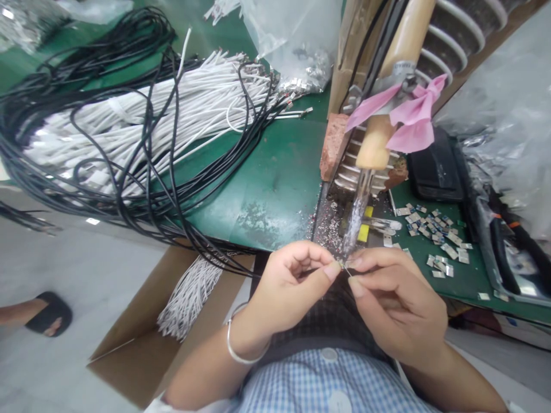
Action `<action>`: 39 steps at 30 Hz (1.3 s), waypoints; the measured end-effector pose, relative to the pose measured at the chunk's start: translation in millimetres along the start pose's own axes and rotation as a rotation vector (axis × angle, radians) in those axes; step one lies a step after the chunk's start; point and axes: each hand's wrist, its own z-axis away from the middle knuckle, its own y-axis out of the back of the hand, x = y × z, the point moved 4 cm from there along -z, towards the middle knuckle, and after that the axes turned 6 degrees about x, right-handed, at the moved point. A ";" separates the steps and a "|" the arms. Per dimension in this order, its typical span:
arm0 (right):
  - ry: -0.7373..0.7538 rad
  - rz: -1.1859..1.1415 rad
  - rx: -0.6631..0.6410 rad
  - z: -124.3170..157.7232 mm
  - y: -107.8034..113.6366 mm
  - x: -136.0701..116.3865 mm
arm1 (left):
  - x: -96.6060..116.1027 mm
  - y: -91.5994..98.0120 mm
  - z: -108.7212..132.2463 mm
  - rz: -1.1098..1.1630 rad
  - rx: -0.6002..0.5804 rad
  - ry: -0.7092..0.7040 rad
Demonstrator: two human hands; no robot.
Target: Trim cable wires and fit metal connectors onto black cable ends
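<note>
Both hands meet just below the tip of a soldering iron (pixel 373 150), which is mounted pointing down with a wooden handle. My left hand (pixel 297 281) is closed in a pinch on a small wire end (pixel 342 265); black cables run in behind this hand. Thumb and forefinger of my right hand (pixel 394 298) pinch a thin silvery wire (pixel 347 269) that reaches toward the left fingertips. What exactly joins there is too small to make out. Several small metal USB connectors (pixel 439 232) lie on the green table to the right.
Bundled white cables (pixel 172 120) and looped black cables (pixel 172 198) cover the table's left. Solder crumbs (pixel 329 223) lie under the iron beside a brick (pixel 333 146). A cardboard box (pixel 129 361) with white cables stands below. A black phone-like object (pixel 437 166) is at right; someone's foot (pixel 49 314) shows at left.
</note>
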 end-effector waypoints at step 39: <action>-0.061 -0.020 -0.014 6.1 3.1 0.8 | -3.3 6.3 9.3 -0.154 -0.041 -0.064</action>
